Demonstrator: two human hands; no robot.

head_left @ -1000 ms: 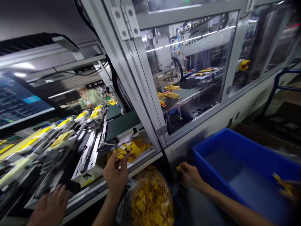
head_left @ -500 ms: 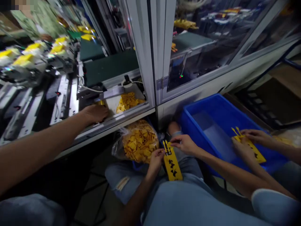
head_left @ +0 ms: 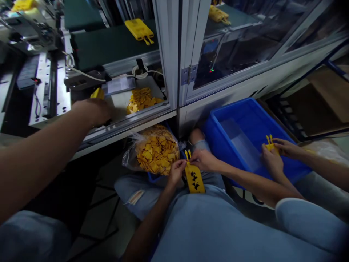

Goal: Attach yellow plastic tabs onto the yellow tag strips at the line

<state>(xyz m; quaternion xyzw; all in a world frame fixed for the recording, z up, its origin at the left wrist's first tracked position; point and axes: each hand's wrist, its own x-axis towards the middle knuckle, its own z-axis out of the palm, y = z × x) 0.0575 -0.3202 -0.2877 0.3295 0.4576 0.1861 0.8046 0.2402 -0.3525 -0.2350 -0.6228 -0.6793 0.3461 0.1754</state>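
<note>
A yellow power bank with black printed figures stands tilted over my lap, two short plugs sticking up from its far end. My left hand pinches the left corner of that end. On the other side, my right hand has its thumb and fingers closed at the same end, covering part of it. Whether a small yellow piece sits under my right fingers cannot be made out. Just left of my hands, a clear plastic bag holds many small yellow pieces.
A co-worker's hand reaches onto the machine ledge from the left, near a yellow pile. Another person's hands hold a similar power bank over a blue bin. A yellow power bank lies on the green belt.
The view has shifted, bringing a power bank on the belt into sight. My right fingers have moved over the power bank's plug end, where a dark section and small yellow part showed before.
</note>
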